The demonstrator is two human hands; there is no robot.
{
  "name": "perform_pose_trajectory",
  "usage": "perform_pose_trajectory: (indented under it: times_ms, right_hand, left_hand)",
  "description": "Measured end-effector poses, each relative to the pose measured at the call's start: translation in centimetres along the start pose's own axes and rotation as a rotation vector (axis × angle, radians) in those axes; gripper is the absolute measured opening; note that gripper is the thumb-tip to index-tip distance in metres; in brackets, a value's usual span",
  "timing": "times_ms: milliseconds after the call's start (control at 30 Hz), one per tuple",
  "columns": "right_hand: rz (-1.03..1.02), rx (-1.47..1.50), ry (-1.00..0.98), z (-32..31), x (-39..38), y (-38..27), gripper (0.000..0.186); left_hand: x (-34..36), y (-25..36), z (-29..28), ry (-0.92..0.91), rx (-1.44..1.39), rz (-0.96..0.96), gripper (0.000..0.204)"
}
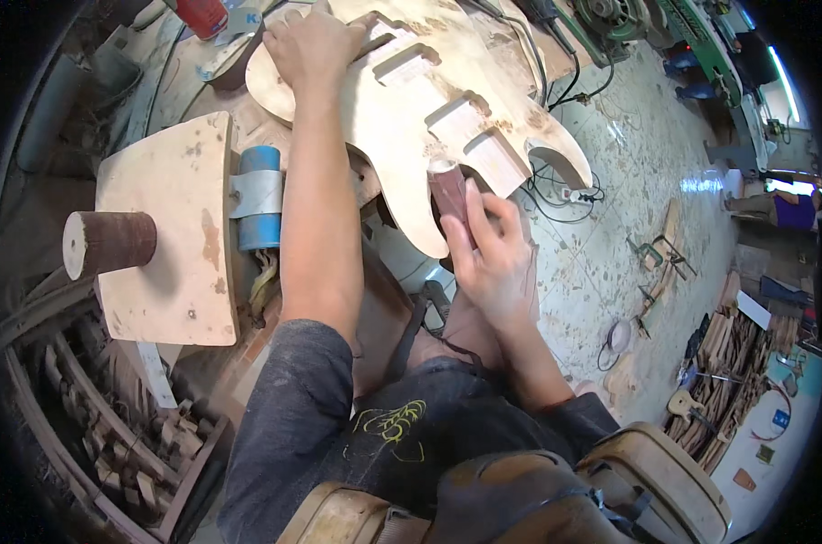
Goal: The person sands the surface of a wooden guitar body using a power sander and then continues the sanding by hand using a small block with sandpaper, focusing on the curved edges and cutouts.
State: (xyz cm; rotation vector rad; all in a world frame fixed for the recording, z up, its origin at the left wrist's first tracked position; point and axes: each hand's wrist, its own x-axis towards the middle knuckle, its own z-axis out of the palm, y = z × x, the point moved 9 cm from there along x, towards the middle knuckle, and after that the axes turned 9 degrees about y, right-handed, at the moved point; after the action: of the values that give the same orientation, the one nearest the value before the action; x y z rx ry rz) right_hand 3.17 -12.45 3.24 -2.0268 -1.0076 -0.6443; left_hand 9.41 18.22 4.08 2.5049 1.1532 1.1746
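A pale wooden electric guitar body (411,104) with several routed cavities lies across the bench. My left hand (311,50) is on its far left end, thumb on the top face and fingers over the edge, holding it; the fingertips are partly hidden. In my right hand (494,249) is a round dowel wrapped in brown sandpaper (447,189), pinched between thumb and fingers. The dowel stands tilted at the inner curve beside the body's near horn, seemingly touching the edge there.
To the left, a pale wooden board (171,263) bears another sandpaper-wrapped cylinder (112,245); a blue cylinder (260,198) is clamped beside it. A red can (203,16) stands at the back. Wood offcuts (139,453) fill a rack lower left. Cables (556,195) hang right of the body.
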Motion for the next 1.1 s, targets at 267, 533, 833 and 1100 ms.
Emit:
perform_pose_trajectory:
  times_ms: [267, 533, 833, 1100]
  right_hand:
    - [0.008, -0.102, 0.033, -0.4, 0.4, -0.3, 0.042]
    - [0.003, -0.069, 0.069, -0.2, 0.6, 0.0, 0.044]
    - [-0.005, -0.088, 0.025, 0.7, 2.6, -0.4, 0.047]
    - [-0.038, -0.045, -0.028, 0.7, 2.9, -0.1, 0.043]
  left_hand:
    - [-0.1, 0.8, -1.2, 0.140, -0.029, 0.116, 0.055]
    - [-0.3, 0.1, -1.0, 0.278, 0.017, 0.140, 0.054]
    - [-0.3, 0.9, -2.2, 0.091, -0.148, 0.045, 0.047]
    - [-0.2, 1.4, 0.0, 0.060, -0.044, 0.161, 0.038]
